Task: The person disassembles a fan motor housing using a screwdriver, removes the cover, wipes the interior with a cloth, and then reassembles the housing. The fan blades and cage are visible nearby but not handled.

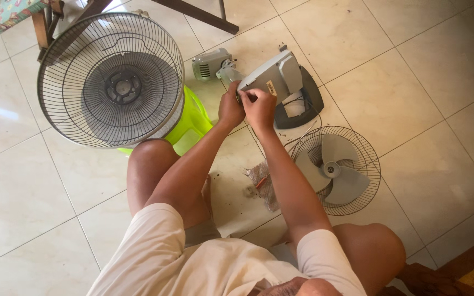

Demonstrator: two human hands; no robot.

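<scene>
Both hands, left hand [230, 108] and right hand [260, 108], pinch together at the near edge of the grey fan base [281, 82] on the floor, far of the bladed grille [336, 170]; steady, small finger movements seem wise.

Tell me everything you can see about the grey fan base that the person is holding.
The fan base looks like light grey plastic on a darker grey foot, tipped up on the tiled floor. A pale upright neck part shows on it, and thin wires trail beside it. Both hands, the left hand and the right hand, press on its near edge. The small grey motor lies just behind it.
</scene>
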